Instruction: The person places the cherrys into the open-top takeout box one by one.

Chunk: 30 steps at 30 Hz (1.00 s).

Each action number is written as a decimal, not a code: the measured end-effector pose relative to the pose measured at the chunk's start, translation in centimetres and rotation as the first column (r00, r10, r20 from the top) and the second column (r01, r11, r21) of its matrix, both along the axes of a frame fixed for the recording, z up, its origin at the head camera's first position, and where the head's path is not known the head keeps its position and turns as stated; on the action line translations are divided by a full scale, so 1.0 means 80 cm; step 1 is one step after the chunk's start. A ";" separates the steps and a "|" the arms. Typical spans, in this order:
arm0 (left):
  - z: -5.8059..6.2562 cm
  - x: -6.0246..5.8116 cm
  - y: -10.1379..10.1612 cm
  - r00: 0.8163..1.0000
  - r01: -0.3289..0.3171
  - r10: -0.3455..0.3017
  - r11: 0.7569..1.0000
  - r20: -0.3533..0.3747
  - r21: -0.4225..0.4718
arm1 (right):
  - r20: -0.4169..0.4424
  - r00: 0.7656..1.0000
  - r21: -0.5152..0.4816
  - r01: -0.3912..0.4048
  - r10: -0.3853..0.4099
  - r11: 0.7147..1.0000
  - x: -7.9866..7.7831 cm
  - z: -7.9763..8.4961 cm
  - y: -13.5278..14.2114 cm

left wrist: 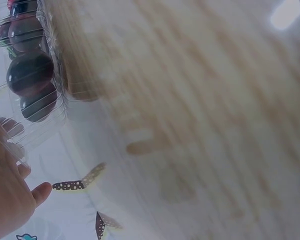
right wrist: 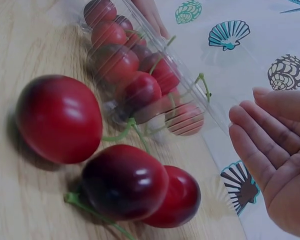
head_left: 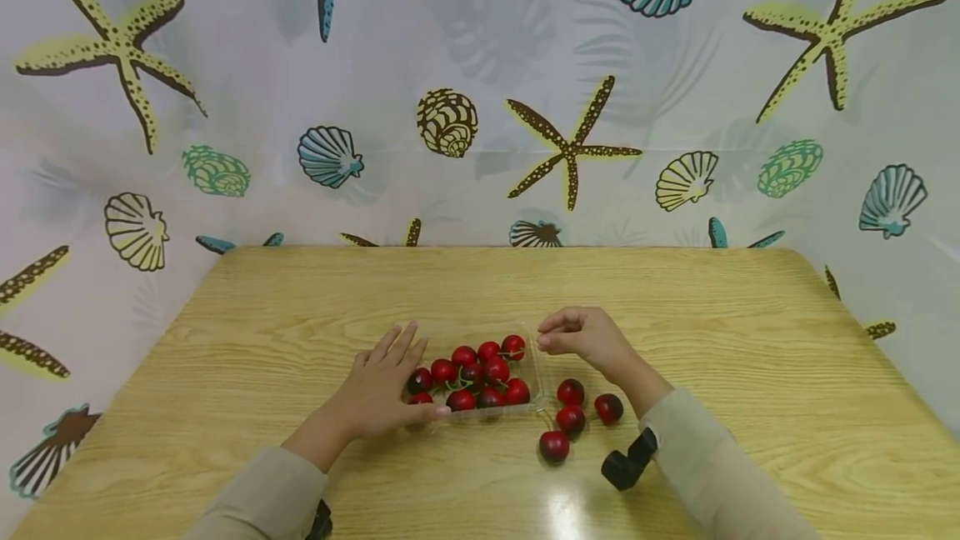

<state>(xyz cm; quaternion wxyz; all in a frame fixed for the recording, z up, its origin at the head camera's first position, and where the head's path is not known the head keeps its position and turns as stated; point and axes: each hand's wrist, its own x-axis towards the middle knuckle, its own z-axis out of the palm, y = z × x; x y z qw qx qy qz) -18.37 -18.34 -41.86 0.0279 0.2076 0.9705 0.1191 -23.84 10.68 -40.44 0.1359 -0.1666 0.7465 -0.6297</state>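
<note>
A clear plastic container (head_left: 537,369) on the table holds several red cherries (head_left: 497,370) with green stems. My left hand (head_left: 378,386) lies against the container's left end, fingers spread and thumb along the front edge. Just off the right rim is my right hand (head_left: 592,340). Its fingers bend loosely in the right wrist view, and I see nothing between them. Outside the container, below the right hand, lie several loose cherries (head_left: 571,420). Up close in the right wrist view, one loose cherry (right wrist: 60,119) sits apart from two overlapping ones.
The wood-grain table (head_left: 300,298) spreads out around the container. Behind it and at both sides hangs a pale cloth (head_left: 405,40) printed with shells and starfish. A black wrist device (head_left: 628,461) is strapped at the right sleeve, close to the loose cherries.
</note>
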 end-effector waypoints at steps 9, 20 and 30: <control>0.001 0.000 -0.001 1.000 0.003 -0.003 1.000 0.008 -0.005 | 0.020 1.000 0.001 0.002 -0.002 1.000 -0.001 -0.005 0.008; 0.001 0.000 -0.005 1.000 -0.007 0.007 1.000 0.012 -0.010 | 0.035 0.999 0.017 -0.004 0.003 1.000 -0.005 -0.017 0.022; 0.001 -0.001 -0.006 1.000 -0.011 0.011 1.000 0.015 -0.021 | 0.084 0.992 0.078 -0.101 0.095 0.992 -0.010 -0.028 0.019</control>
